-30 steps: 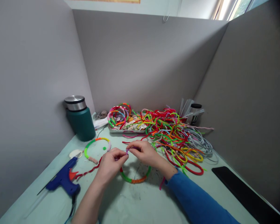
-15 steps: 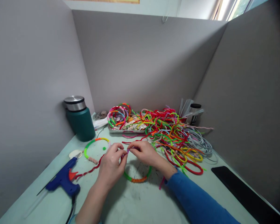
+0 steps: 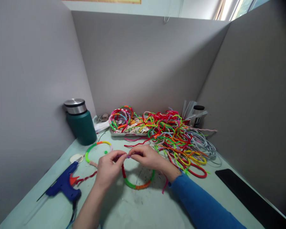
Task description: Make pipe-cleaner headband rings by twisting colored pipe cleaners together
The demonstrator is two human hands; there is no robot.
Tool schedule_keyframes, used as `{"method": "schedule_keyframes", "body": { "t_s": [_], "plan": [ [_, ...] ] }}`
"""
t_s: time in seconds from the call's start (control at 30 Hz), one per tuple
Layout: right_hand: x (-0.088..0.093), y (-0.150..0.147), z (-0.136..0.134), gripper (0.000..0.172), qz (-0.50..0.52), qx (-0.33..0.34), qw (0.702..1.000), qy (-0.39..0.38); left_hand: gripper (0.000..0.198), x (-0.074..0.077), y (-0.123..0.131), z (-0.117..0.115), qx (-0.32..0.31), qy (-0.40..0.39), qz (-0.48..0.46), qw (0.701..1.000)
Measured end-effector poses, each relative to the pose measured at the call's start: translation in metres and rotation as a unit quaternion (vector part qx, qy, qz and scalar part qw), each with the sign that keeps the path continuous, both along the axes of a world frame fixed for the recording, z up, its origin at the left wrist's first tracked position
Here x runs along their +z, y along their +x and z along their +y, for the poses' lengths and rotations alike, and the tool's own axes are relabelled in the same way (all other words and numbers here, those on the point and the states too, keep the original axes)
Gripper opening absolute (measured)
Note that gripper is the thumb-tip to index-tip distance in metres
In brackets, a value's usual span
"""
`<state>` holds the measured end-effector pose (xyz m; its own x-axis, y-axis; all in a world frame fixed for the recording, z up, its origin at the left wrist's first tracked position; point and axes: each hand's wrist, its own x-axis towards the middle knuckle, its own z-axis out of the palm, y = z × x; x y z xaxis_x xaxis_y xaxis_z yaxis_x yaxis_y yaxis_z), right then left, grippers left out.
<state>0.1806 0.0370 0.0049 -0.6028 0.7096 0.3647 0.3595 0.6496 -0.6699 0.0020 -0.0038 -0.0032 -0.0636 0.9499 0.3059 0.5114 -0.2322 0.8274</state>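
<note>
My left hand (image 3: 109, 168) and my right hand (image 3: 146, 156) meet over the table, fingertips almost touching. Between them shows a short bit of purple pipe cleaner (image 3: 128, 156), pinched by both. Below hangs or lies a ring (image 3: 141, 187) wrapped in red, green and orange pipe cleaner; its far side is behind my fingers. A loose pink pipe cleaner end (image 3: 165, 187) sticks out under my right wrist. To the left of my left hand lies a second, partly wrapped ring (image 3: 92, 147) with a red pipe cleaner tail (image 3: 87, 177) trailing from it.
A blue glue gun (image 3: 64, 184) lies at left, nozzle by a white disc (image 3: 76, 158). Behind it stands a green bottle (image 3: 81, 127). At the back are a tray (image 3: 128, 135) of buttons with finished rings, a tangled pipe cleaner pile (image 3: 166, 127) and grey cord (image 3: 207, 146). A black slab (image 3: 248, 197) lies right.
My left hand has moved slightly left and its fingers have straightened, uncovering the ring's red section. My right hand has shifted a little left, still pinching. The ring's visible arc has turned or shifted slightly.
</note>
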Motion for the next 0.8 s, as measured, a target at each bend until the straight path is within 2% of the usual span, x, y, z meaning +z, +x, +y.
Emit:
{"method": "schedule_keyframes", "body": {
  "t_s": [0.17,0.43,0.63,0.8],
  "plan": [
    [0.0005,0.0012,-0.0004,0.017,0.021,0.021,0.999,-0.02,0.022,0.0002,-0.0031,0.0021,-0.02,-0.105,-0.143,0.984],
    [0.006,0.0042,-0.0019,0.017,0.06,0.089,0.991,-0.076,0.021,0.0,-0.0089,0.0011,-0.099,-0.247,-0.335,0.904],
    [0.0029,0.0062,0.0006,0.017,0.095,0.096,0.983,-0.123,0.022,-0.0014,-0.0098,0.0014,-0.154,-0.283,-0.384,0.865],
    [0.0045,0.005,0.0,0.021,0.102,0.078,0.983,-0.133,0.026,0.0001,-0.005,0.0007,-0.158,-0.287,-0.366,0.871]
  ]
}}
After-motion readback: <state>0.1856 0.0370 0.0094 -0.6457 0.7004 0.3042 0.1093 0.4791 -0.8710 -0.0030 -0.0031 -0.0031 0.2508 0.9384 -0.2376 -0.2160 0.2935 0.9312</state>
